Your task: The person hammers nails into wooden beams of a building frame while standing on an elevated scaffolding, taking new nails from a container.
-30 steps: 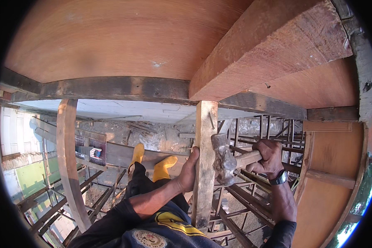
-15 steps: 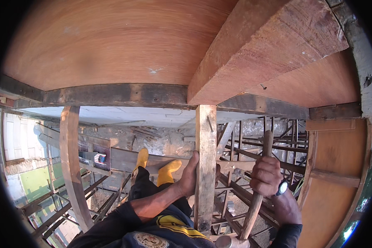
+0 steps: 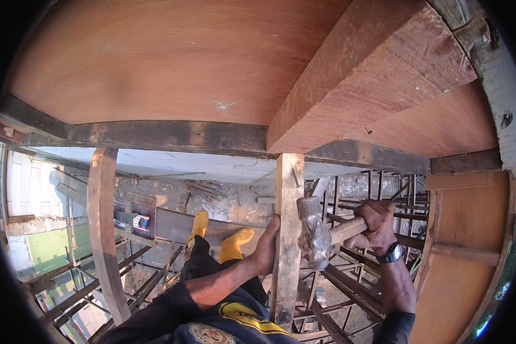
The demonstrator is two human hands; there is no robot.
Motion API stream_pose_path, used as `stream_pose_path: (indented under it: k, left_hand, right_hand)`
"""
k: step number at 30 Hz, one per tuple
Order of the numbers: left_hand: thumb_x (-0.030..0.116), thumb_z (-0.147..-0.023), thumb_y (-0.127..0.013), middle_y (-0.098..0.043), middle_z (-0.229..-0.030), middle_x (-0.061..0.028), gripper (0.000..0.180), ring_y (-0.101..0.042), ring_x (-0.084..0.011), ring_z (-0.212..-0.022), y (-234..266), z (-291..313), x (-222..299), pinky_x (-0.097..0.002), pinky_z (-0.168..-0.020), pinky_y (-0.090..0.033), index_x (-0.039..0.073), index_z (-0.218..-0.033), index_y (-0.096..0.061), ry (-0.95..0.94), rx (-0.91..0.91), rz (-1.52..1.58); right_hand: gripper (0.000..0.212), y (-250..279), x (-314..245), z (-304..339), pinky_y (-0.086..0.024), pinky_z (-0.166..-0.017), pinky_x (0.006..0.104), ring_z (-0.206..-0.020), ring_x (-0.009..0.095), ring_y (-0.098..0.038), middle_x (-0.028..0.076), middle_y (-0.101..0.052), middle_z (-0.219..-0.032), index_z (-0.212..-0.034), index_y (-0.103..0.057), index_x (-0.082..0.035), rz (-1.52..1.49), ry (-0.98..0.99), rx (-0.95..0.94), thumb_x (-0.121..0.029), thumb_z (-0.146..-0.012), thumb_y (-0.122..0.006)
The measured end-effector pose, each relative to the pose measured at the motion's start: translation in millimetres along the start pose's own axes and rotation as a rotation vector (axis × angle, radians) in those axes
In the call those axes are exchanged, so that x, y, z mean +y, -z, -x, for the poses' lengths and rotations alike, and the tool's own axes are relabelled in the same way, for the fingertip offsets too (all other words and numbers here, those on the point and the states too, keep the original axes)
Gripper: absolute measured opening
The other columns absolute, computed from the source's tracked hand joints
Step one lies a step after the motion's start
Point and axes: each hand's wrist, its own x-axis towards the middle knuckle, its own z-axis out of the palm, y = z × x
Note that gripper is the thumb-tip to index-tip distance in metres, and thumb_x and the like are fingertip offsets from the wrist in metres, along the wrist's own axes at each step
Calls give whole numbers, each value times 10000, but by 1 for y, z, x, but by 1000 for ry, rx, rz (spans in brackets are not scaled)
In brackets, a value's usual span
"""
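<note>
An upright wooden post [image 3: 288, 258] stands in the middle, its top against the underside of the dark beam [image 3: 172, 133]. My left hand [image 3: 266, 246] is closed around the post from its left side, thumb up, the other fingers hidden behind the wood. A nail [image 3: 295, 178] sticks out of the post near its top. To the right, my right hand [image 3: 375, 225] is wrapped round the wooden handle of a sledgehammer [image 3: 313, 232]. Its worn metal head is raised beside the post, below the nail; whether it touches the post I cannot tell.
A thick reddish timber [image 3: 372, 74] and plywood panels [image 3: 155, 63] lie overhead. Another post [image 3: 102, 229] stands at left. My feet, in yellow boots [image 3: 234, 243], are on a plank [image 3: 169, 226] above a lattice of bars and ground far below. Another nail [image 3: 368, 132] protrudes from the plywood at right.
My right hand has swung the sledgehammer's head up from the lower edge to beside the post. My left hand stays on the post. The view has shifted slightly.
</note>
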Motion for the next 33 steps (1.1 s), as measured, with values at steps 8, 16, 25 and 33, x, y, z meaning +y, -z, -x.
stream_pose_path:
  k: [8, 16, 25, 33]
  left_hand:
    - [919, -769, -334, -474, -817, -47, 874, -447, -177, -743, 25, -11, -4, -334, -663, -403, 79, -867, -553, 76, -378, 131]
    - [917, -770, -340, -447, -829, -29, 881, -419, -173, -722, 21, -9, -7, -320, -649, -382, 71, -868, -563, 69, -443, 183]
    - [915, -767, -356, -498, -846, -41, 863, -470, -174, -747, 25, -4, -1, -343, -639, -412, 103, -991, -545, 59, -372, 118]
    - [922, -773, -317, -437, -794, -13, 882, -398, -168, -696, 6, 1, 2, -315, -629, -360, 83, -888, -562, -2, -61, 58]
  right_hand:
    - [667, -7, 21, -21, -440, -482, 412, -518, 283, -583, 75, -545, -593, -764, -603, -65, 111, -148, -76, -697, -624, -765]
    - [519, 11, -38, -3, -471, -521, 379, -554, 245, -588, 46, -527, -604, -683, -545, -93, -235, 447, 32, -590, -774, -667]
    - [616, 4, -26, -3, -479, -478, 372, -521, 243, -598, 39, -526, -590, -692, -549, -90, -182, 451, 67, -674, -682, -747]
    - [591, 1, -18, -7, -462, -475, 379, -508, 228, -581, 27, -521, -589, -689, -558, -107, -166, 208, -3, -671, -682, -733]
